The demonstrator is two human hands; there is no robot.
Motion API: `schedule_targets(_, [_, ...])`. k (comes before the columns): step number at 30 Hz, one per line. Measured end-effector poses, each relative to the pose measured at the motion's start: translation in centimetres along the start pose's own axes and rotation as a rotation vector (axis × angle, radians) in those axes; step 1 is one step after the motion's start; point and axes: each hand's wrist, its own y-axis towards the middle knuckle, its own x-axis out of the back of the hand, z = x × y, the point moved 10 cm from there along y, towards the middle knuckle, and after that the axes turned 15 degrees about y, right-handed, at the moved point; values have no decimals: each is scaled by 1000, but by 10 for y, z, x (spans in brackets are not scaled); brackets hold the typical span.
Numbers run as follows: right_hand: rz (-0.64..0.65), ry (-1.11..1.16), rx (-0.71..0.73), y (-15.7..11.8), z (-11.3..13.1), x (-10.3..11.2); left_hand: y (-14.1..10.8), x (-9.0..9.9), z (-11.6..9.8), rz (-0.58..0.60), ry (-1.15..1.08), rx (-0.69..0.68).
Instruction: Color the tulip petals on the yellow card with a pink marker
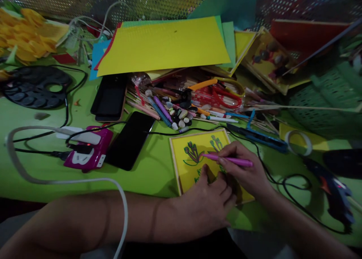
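- The right hand (246,174) has its grip closed around a pink pen (229,160), which lies almost level, with the tip pointing to the left.
- The pen tip is over the yellow framed board (195,164), close to the green plant drawings on it; I cannot tell if the tip touches the board.
- The left hand (206,204) rests flat on the lower edge of the board, its fingers bent and the grip loosely closed on nothing, pressing the board against the surface.
- The two hands are touching or nearly touching above the lower right part of the board.
- The board lies on the green surface (152,168), in front of the person, a little to the right of the middle.
- Just to the left of the board is a black phone (130,140), and further left a pink power strip (89,151) with a black plug in it.
- Behind the board there is a pile of pencils, pens and small stones (175,111), with red scissors (223,94) beside it.
- A big yellow paper sheet (164,43) lies at the back on other coloured sheets.
- On the right, a roll of tape (298,142) and a glue gun (333,189) lie well apart from the hands.
- A black paint palette (34,87) is far on the left.
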Motion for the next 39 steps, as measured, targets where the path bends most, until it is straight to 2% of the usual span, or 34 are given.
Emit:
schedule_targets(11, [-66,-30,14,1,-1,8,0,2,1,-16,3,5])
schedule_targets(25, [84,-6,2,-1,2,-9,1,-2,-1,21,-13,-10])
schedule_targets(34, [-51,-42,32,0,2,5,0,1,0,22,-10,-9])
schedule_targets(39, [-68,-44,55,0,4,8,0,0,1,16,6,-7])
